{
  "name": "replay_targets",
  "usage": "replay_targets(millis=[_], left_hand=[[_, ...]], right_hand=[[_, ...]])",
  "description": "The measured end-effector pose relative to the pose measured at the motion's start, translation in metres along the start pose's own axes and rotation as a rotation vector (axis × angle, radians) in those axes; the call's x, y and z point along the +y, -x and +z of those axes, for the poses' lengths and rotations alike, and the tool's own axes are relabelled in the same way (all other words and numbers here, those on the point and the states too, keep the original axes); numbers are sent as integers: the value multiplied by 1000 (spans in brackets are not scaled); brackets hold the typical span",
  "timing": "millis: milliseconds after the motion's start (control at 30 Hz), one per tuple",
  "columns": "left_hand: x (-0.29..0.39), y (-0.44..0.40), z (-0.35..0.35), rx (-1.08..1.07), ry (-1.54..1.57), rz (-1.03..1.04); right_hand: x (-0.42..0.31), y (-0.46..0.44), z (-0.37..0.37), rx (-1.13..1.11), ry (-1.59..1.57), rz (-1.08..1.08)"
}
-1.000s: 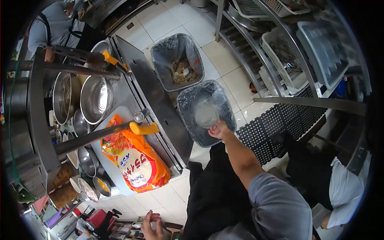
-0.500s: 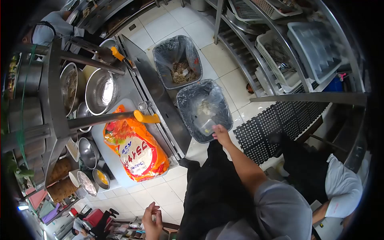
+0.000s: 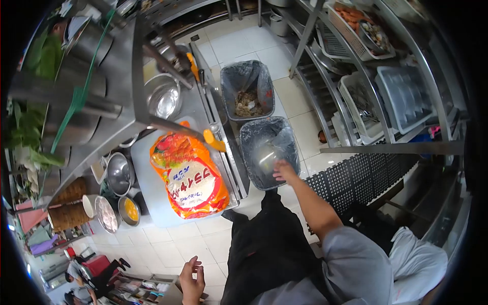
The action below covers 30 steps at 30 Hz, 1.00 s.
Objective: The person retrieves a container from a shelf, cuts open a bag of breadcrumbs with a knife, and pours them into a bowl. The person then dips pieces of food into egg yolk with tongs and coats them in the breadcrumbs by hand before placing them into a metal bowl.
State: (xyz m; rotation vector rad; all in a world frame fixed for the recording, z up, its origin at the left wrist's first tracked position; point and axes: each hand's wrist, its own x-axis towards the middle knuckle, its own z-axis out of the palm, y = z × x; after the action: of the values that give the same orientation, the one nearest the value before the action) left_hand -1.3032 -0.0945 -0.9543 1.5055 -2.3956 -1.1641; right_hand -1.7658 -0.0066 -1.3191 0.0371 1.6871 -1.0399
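Note:
My right hand (image 3: 285, 172) reaches over the near grey bin (image 3: 296, 140), which is lined with a clear plastic bag. Its fingers are apart, with nothing seen between them. A clear plastic piece (image 3: 265, 156), perhaps a container, lies inside that bin just beyond my fingertips. Low in the view, my left hand (image 3: 191, 280) hangs above the tiled floor, its fingers loosely bent and apart, holding nothing. To the left, a large orange and white printed bag (image 3: 190, 178) of what look like breadcrumbs lies on a pale cutting board (image 3: 147, 188) on the steel counter.
A second lined bin (image 3: 247, 91) holding brown scraps stands beyond the first. Metal bowls (image 3: 120, 174) and a bowl of yellow liquid (image 3: 129, 211) sit left. Orange-handled tools (image 3: 213, 141) jut over the counter edge. Racks (image 3: 351, 107) and a person in white (image 3: 417, 264) are right.
The clear plastic piece has left my right hand and now lies in the near bin. My right fingers have spread. The view has shifted, and my left hand stays low.

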Motion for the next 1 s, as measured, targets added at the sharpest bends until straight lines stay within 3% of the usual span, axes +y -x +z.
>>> replay_targets(millis=[67, 267, 333, 367, 400, 467, 567, 600, 633, 733, 767, 867, 1000], left_hand=[[-7, 18, 2, 6, 23, -38], [-46, 61, -14, 140, 119, -128], [-71, 79, -17, 189, 148, -157], [-87, 90, -24, 227, 151, -182], [-102, 102, -30, 265, 184, -205], [-146, 129, -40, 335, 295, -371], [-208, 176, -67, 529, 47, -450], [-228, 195, -77, 661, -178, -487], [-239, 213, -98, 643, -182, -646], [-308, 268, -130, 927, -168, -828], [-321, 282, -138, 853, 33, -932], [-397, 315, -150, 1118, -111, -807], [-462, 339, -222, 941, 48, -823]], right_hand=[[15, -38, -15, -54, -342, 413], [72, -46, -7, -141, -64, 517], [126, -49, -6, -9, 429, 199], [94, 10, 18, 54, 404, 204], [142, 2, 8, 51, 396, 149], [140, 15, 37, -59, 382, 128], [108, 28, 143, -266, 461, 157], [101, 26, 191, -337, 531, 166], [92, 29, 236, -393, 608, 176], [66, 55, 369, -510, 813, 173], [59, 61, 401, -546, 862, 162], [43, 86, 511, -638, 979, 99], [40, 104, 622, -712, 1066, 42]])
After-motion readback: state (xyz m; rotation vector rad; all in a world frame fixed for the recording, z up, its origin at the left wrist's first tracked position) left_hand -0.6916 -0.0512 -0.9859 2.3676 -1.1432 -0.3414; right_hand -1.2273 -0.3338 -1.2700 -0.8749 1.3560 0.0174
